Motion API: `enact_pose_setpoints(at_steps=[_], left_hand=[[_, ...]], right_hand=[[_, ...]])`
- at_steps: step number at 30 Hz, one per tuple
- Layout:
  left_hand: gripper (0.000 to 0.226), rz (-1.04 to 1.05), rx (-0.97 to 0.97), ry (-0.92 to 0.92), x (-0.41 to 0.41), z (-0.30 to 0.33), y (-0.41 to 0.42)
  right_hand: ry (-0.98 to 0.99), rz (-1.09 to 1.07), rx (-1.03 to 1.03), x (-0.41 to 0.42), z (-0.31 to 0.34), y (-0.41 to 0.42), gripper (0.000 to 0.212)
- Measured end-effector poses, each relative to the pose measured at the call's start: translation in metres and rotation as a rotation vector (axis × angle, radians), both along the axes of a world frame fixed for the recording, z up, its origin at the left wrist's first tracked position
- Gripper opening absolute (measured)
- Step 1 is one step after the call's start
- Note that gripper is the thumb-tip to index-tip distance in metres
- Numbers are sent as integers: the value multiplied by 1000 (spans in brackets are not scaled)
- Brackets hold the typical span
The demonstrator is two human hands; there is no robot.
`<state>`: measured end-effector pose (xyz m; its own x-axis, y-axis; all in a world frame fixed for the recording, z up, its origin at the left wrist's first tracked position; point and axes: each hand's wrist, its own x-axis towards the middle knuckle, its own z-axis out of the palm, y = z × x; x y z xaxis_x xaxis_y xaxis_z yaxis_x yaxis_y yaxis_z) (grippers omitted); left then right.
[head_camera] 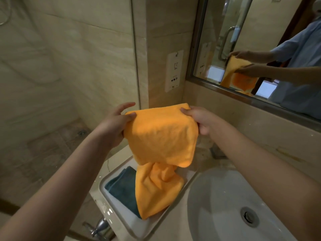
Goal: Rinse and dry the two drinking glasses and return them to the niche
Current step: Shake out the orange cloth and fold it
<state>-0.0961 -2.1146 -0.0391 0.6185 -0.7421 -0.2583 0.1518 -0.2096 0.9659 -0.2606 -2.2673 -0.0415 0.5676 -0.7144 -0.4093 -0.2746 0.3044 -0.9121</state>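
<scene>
An orange cloth [161, 136] is stretched between my two hands above the counter, its lower part hanging down into a white tray [133, 226]. My left hand [115, 124] pinches the cloth's left upper corner. My right hand [198, 119] grips the right upper corner. The cloth bulges as if wrapped over something, but I cannot tell whether a glass is inside. No bare drinking glass shows, and no niche is in sight.
A folded dark teal cloth [121, 186] lies in the tray. The white sink basin [217, 197] with its drain [249, 216] is at lower right. A mirror [260, 40] hangs above the counter, a socket plate [174, 70] on the wall, a metal handle [99, 228] below.
</scene>
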Motion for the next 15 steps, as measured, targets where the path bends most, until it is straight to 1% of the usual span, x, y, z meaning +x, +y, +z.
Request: enact_pose_setpoints(at_steps=[3,6,7,10,11,12,13,14,15], left_hand=[[38,-107,15,103,-6,4,8],[45,-180,113,241,-15,-7,22],[45,-167,132,322,-18,-13,28],[38,-96,179,598,-16,-39,32],[35,-66,187,680,-14,-48,31],[30,-42,201,725,-15,-55,30],[26,-20,231,725,-19,-60,29],[25,-7,274,678,-23,-66,28],[33,-8,312,597,-26,-75,28]], right_hand=[[18,46,78,-3,-2,-2,44],[94,98,128,-10,-17,9,32],[118,111,131,-15,-25,13,34],[112,67,155,-23,-45,17,66],[109,63,165,-24,-52,17,68],[110,72,185,-25,-58,20,63],[125,75,205,-24,-65,25,52],[158,73,210,-24,-72,29,46],[213,82,192,-24,-82,33,48]])
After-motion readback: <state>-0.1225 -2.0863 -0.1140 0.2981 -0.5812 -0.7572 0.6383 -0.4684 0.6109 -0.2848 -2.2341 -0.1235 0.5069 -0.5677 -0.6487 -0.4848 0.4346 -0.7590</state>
